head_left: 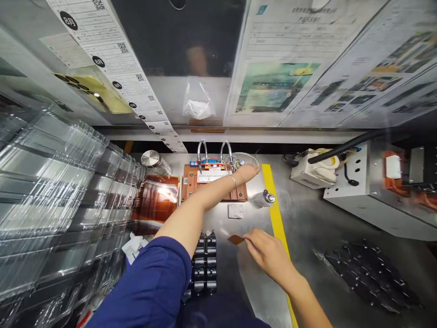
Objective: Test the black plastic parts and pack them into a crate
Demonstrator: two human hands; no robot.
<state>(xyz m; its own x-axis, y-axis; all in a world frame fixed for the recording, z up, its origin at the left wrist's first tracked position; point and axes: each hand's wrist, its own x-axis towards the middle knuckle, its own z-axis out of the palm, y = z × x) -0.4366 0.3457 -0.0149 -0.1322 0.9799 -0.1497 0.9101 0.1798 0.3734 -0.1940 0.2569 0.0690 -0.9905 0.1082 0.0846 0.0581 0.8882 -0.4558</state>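
My left arm reaches across a brown fixture block [190, 184] with a white ruled strip [205, 176] and two bent metal gooseneck tubes [202, 150] on it. My left hand [247, 172] is at the block's right end, close to a thin looped cable [251, 156]; its fingers are too hidden to read. Nearer to me, my right hand [268, 253] pinches a small flat brown square piece [235, 239] by its right corner, above the metal table. A folded whitish pad [235, 211] and a dispenser bottle with a metal top [264, 198] lie between the block and my right hand.
Stacked clear plastic trays [51, 182] fill the left side. Beside them stand a metal-lidded jar [155, 161] and orange film [157, 198]. A black tray [205, 264] sits below my left arm. Yellow tape [273, 205], a grey machine [378, 196] and black parts [372, 273] are rightward.
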